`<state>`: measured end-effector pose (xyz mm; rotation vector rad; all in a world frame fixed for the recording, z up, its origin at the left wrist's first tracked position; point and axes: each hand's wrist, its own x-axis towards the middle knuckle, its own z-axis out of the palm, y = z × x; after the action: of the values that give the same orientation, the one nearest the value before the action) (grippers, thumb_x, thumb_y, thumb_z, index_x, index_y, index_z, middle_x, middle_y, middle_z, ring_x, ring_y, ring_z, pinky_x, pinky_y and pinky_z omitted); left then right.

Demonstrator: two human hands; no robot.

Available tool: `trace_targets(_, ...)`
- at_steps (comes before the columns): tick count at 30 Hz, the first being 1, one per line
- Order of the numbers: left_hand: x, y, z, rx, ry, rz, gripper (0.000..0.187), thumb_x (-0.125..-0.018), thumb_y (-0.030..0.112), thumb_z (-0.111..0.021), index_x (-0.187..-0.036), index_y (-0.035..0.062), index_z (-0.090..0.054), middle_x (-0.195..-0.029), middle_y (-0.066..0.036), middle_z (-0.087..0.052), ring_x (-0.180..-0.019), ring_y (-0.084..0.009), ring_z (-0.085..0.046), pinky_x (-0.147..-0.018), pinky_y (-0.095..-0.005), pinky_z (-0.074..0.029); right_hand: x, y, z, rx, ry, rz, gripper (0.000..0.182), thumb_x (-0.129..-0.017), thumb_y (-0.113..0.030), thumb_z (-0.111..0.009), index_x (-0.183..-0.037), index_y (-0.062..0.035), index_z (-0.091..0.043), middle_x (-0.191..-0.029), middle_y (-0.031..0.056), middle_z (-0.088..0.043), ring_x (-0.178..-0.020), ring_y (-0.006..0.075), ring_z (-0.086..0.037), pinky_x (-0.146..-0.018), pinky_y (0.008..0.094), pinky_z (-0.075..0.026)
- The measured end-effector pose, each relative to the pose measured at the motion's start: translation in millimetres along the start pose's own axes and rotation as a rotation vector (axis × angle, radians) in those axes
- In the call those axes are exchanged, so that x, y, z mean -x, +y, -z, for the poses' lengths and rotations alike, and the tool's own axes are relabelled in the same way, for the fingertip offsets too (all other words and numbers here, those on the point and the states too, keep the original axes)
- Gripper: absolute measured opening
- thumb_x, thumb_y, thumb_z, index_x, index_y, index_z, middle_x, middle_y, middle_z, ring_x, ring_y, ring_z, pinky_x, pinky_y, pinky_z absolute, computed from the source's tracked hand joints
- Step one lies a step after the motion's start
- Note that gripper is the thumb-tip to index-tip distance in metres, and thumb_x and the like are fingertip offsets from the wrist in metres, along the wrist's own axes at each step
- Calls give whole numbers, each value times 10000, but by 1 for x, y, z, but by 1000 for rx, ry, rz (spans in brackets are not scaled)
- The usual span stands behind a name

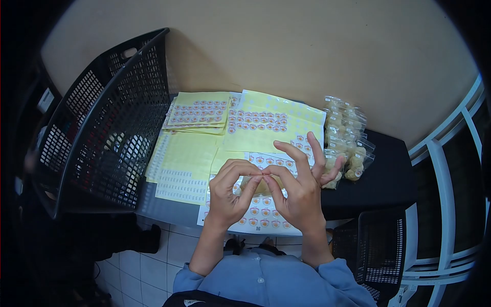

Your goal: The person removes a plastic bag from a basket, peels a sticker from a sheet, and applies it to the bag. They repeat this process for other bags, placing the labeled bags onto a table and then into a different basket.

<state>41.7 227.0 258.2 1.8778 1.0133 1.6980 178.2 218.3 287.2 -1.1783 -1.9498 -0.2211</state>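
Note:
My left hand (231,190) and my right hand (300,190) meet fingertip to fingertip over a small clear bag (261,185) with a pale filling, which both hands grip. The right hand's outer fingers are spread upward. Under the hands lies a white sticker sheet (258,215) with round orange stickers. Whether a sticker is pinched between the fingertips I cannot tell.
Yellow sticker sheets (255,125) cover the table's middle. A pile of small filled clear bags (347,138) lies at the right on the dark tabletop (388,179). A large black mesh basket (110,117) stands at the left, a smaller one (381,250) below right. A white frame (445,169) stands at right.

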Motion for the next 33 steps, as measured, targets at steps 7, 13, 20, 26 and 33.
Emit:
trace_targets(7,-5,4,-3,-105,-17,-58,73,-686,-14,-607,-751,13,-588,-745,-91,-605,-738,-223,-570,-656,-305,-447,2,12,-5,12,25,37,46,-704,-193,-629,-663,-185,-607,-1039,-49,-524,-1223,242,-251,-959,518,90)
trace_targets(13,-13,-1,8,-76,-119,-79,135,-715,-33,-570,-832,17,-615,-805,-94,-624,-785,-220,-587,-690,-292,-462,-7,14,-5,-31,93,28,52,-685,-197,-647,-655,-197,-605,-929,-48,-514,-1197,230,-287,-972,503,43)
trace_targets(20,-10,-16,15,10,-74,12,275,-714,30,-603,-987,25,-572,-948,-106,-603,-877,-222,-575,-730,-303,-454,-15,11,-19,-52,79,54,41,-693,-171,-639,-689,-174,-598,-889,-29,-499,-1157,226,-335,-970,492,-21)
trace_targets(26,1,-24,22,4,-241,132,494,-698,104,-658,-1149,32,-470,-1085,-120,-546,-979,-221,-539,-796,-313,-438,-31,16,-16,-237,30,150,135,-695,-126,-627,-819,-104,-581,-916,40,-503,-1078,246,-425,-961,449,-109)
trace_targets(33,14,-65,65,269,257,376,416,-801,60,-537,-1192,37,-399,-1123,-117,-478,-976,-171,-508,-817,-284,-439,-28,85,0,-563,303,-137,266,-781,25,-500,-1046,-1,-488,-819,87,-572,-834,156,-555,-769,282,-416)
